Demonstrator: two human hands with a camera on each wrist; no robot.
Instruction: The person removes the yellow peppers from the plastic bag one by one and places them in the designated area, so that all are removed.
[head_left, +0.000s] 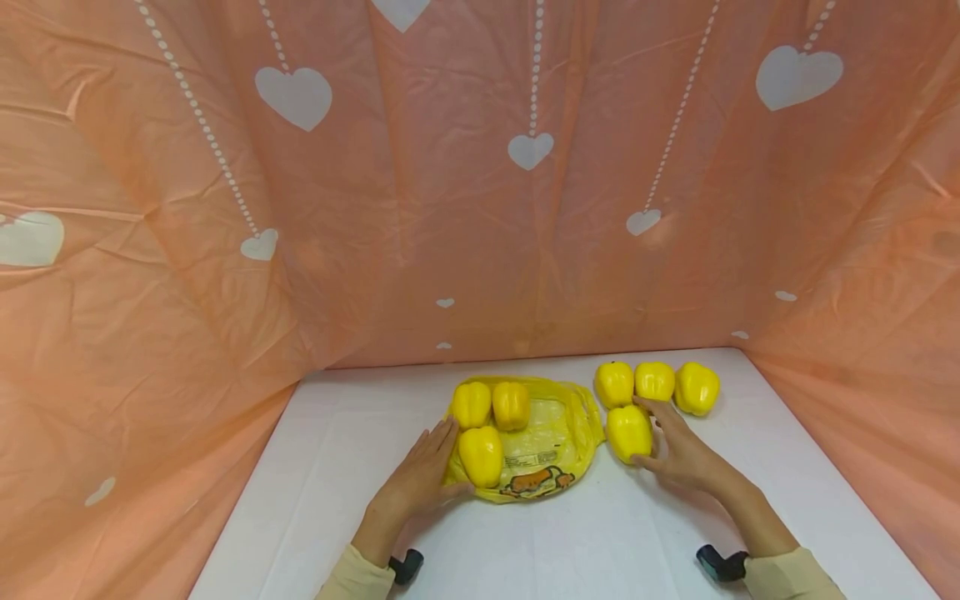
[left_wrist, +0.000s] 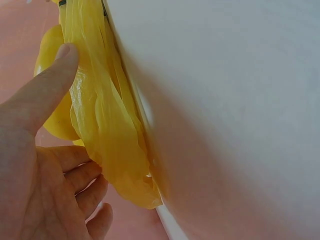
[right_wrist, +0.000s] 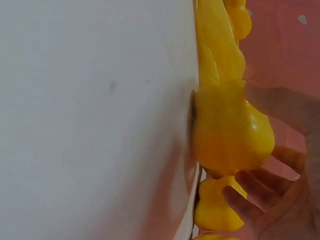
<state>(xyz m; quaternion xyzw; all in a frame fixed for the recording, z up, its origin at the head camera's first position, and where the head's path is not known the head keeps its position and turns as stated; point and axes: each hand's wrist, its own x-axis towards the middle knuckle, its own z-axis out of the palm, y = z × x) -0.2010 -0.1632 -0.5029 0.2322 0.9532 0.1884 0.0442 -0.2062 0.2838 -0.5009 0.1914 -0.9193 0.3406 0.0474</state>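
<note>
A yellow plastic bag (head_left: pixel 547 442) lies flat on the white table, with three yellow bell peppers (head_left: pixel 481 457) on its left part. At the bag's left edge rests my left hand (head_left: pixel 420 471), its fingers fairly straight. In the left wrist view the thumb (left_wrist: pixel 52 82) touches the gathered bag (left_wrist: pixel 112 140) beside a pepper (left_wrist: pixel 60 117). Just right of the bag, my right hand (head_left: pixel 682 446) holds a yellow bell pepper (head_left: pixel 628 433) between thumb and fingers. The right wrist view shows this pepper (right_wrist: pixel 232 132) low at the table surface, the thumb (right_wrist: pixel 280 105) along one side.
Three more yellow bell peppers (head_left: pixel 655 382) stand in a row behind the right hand, near the table's back edge. Orange cloth (head_left: pixel 480 208) with white hearts encloses the back and sides. White table surface (head_left: pixel 540 550) extends in front of the bag.
</note>
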